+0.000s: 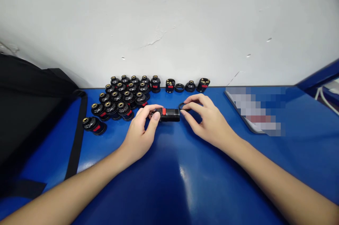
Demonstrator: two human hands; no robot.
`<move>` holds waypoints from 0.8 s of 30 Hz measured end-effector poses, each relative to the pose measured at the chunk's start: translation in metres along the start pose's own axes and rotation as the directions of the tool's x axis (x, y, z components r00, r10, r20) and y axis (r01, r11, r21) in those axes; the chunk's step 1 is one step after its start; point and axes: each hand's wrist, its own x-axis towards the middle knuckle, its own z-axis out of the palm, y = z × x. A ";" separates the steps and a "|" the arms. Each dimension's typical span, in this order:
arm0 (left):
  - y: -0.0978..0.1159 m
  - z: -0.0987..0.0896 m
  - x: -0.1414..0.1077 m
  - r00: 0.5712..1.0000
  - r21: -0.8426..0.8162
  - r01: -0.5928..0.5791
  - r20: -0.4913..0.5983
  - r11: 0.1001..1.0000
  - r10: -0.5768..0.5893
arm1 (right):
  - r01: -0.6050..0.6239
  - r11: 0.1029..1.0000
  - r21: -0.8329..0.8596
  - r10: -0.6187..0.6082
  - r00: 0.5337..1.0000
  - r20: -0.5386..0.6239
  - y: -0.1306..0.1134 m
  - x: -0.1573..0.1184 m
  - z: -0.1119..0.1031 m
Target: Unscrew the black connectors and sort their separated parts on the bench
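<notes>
My left hand [143, 129] grips a black cylindrical lamp holder [171, 114] with a red tab, lying sideways above the blue table [164, 182]. Its open end points right, toward my right hand [205, 117]. Between the fingertips of that hand is a thin black ring [182, 106], close to the holder's end. Part of the ring is hidden by the fingers. My left fingers cover the narrow left end of the holder.
Several black lamp holders [112, 110] with red tabs stand in rows at the back left. Along the wall lie a loose ring [179, 87], a domed cap [190, 86] and two open bodies [203, 85]. A black bag [29, 112] is at left, a blurred-out flat item [239, 110] at right.
</notes>
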 end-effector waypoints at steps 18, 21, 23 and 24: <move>0.000 0.001 0.001 1.000 -0.001 -0.004 0.022 1.000 0.004 | -0.043 0.928 -0.370 0.064 0.997 0.045 0.016 0.063 0.000; 0.000 0.000 0.001 1.000 0.003 -0.001 0.022 1.000 0.000 | -0.070 0.899 -0.432 0.071 0.997 -0.014 0.025 0.072 0.008; 0.001 0.000 0.001 1.000 0.001 0.000 0.021 1.000 0.000 | -0.103 0.887 -0.450 0.097 0.995 -0.038 0.031 0.074 0.013; 0.001 0.000 0.001 1.000 0.000 0.001 0.022 1.000 -0.001 | -0.114 0.885 -0.451 0.107 0.993 -0.042 0.033 0.074 0.015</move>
